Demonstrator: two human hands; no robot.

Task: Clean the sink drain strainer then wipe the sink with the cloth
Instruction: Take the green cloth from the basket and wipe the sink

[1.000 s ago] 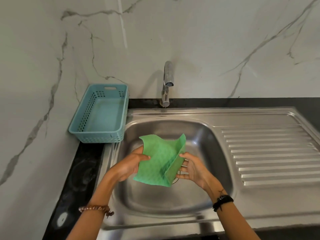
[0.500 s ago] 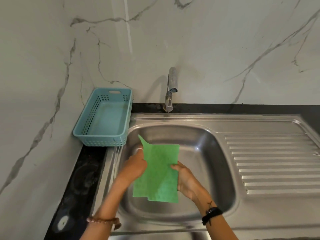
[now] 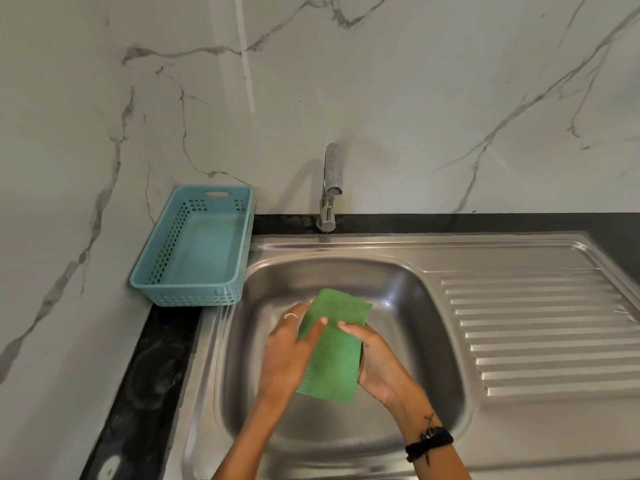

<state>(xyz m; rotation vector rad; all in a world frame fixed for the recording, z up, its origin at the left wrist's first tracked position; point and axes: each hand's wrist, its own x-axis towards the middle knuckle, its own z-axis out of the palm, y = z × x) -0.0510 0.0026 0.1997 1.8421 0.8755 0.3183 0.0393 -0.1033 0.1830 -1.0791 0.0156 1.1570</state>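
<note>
A green cloth (image 3: 333, 355), folded into a narrow rectangle, hangs over the stainless steel sink basin (image 3: 412, 306). My left hand (image 3: 289, 351) holds its left edge, thumb lying across the front and fingers behind. My right hand (image 3: 375, 362) grips the right edge, thumb on the front. The drain strainer is hidden behind the cloth and my hands.
A light blue plastic basket (image 3: 197, 247) stands on the black counter at the sink's left. The chrome tap (image 3: 330, 188) rises behind the basin, and no water runs from it. A ribbed draining board (image 3: 540, 330) stretches right. Marble wall closes the back and left.
The cloth, open and loosely creased a second ago, has been folded over into a narrower, flatter rectangle. Both hands have drawn closer together on it.
</note>
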